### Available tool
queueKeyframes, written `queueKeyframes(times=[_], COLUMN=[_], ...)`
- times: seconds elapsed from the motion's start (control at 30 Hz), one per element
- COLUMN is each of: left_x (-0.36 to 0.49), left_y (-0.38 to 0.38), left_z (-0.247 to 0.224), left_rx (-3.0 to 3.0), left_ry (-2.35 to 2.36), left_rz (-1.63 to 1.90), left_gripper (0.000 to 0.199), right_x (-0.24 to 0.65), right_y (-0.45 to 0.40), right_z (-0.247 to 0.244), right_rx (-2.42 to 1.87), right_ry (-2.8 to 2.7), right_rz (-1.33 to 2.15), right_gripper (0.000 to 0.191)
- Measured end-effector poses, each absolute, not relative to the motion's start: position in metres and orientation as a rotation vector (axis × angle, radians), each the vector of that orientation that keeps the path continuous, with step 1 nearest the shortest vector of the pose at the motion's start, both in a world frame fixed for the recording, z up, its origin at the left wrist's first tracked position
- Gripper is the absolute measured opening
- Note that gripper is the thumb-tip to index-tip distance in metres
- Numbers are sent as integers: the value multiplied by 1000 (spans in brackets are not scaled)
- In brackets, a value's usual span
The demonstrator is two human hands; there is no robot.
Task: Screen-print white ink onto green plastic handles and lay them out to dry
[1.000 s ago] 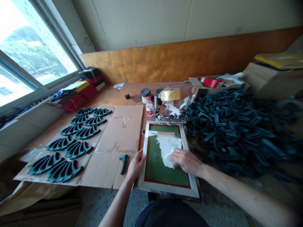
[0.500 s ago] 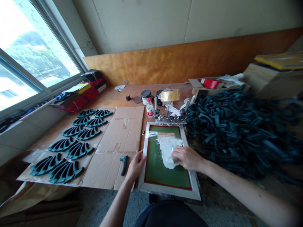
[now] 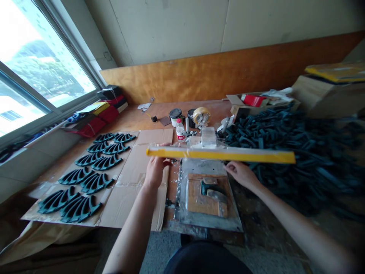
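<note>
The screen printing frame [image 3: 222, 154] is tilted up, its yellow-taped front edge facing me. My left hand [image 3: 156, 167] grips the left end of that edge, with some fingers behind it. Just under the edge, my right hand [image 3: 238, 171] has its fingers curled near the back right corner of a metal base plate [image 3: 208, 223]; anything in them is hidden. On the plate lies a wooden board [image 3: 196, 205]. A dark green curved plastic piece [image 3: 212, 187] rests there, beside small blocks. The mesh is edge-on, so its surface is hidden.
Cardboard [image 3: 142, 163] at left bears rows of green pieces [image 3: 81, 207] laid out in fans. A large pile of green pieces [image 3: 285, 163] fills the right. Behind the frame stand a bottle [image 3: 180, 131], a tub [image 3: 175, 116] and a tape roll [image 3: 201, 116].
The frame has swung up from flat, uncovering the base plate and the green piece. My left hand moved up with it. My right hand left the white patch on the mesh.
</note>
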State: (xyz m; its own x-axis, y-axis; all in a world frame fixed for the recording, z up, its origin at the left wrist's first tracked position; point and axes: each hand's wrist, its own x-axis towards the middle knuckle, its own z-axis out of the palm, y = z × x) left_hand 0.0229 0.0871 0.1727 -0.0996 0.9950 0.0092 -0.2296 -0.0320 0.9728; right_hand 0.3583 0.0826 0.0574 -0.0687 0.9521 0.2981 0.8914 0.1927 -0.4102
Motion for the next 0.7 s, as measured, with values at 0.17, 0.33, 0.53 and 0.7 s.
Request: queueKeyframes(times=[0.17, 0.33, 0.53, 0.7], left_x=[47, 92, 57, -73], left_y=[99, 11, -24, -2], left_z=[173, 92, 34, 6], left_rx=[885, 656, 449, 1393], left_ry=[1128, 1175, 1386, 2102], left_rz=[1559, 735, 831, 211], left_gripper=[48, 69, 59, 52], right_x=[317, 266, 262, 370], right_y=[42, 12, 1, 49], right_z=[7, 28, 45, 11], right_rx=[-1722, -1808, -1347, -2142], right_ry=[-2256, -1931, -2186, -2153], right_rz=[302, 468, 551, 346], right_gripper=[21, 16, 14, 32])
